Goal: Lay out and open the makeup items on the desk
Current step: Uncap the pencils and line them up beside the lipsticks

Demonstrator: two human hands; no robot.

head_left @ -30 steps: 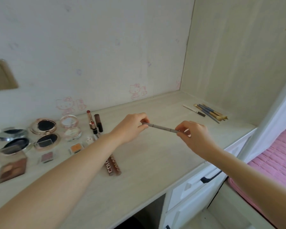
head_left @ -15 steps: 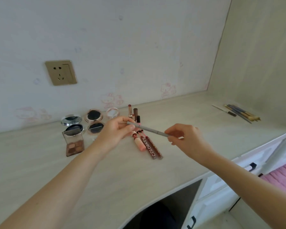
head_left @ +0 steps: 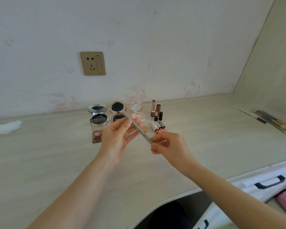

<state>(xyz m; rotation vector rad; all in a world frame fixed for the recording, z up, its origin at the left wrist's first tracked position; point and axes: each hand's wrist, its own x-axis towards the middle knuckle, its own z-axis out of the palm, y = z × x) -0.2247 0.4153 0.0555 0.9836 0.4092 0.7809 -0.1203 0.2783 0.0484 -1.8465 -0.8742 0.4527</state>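
A thin grey makeup pencil point(head_left: 137, 129) is held slanted above the desk between both hands. My left hand point(head_left: 118, 138) pinches its upper part with thumb and fingers, palm turned up. My right hand point(head_left: 168, 147) pinches its lower end with curled fingers. Behind the hands lie open round compacts point(head_left: 117, 107), a clear round case point(head_left: 136, 106), an open eyeshadow palette point(head_left: 97, 135), upright lipsticks point(head_left: 153, 107) and lip gloss tubes point(head_left: 160, 125). The left hand hides part of the compacts.
Brushes and pencils point(head_left: 269, 120) lie at the desk's far right. A white tissue point(head_left: 6, 127) lies at the far left. A wall socket point(head_left: 92, 63) sits above the items. White drawers with a black handle point(head_left: 269, 182) are below the desk's right edge point(head_left: 238, 179).
The view swung left, bringing the socket and tissue into sight. The pencil tilted steeper, its far end now raised. My left hand turned palm up and opened its lower fingers.
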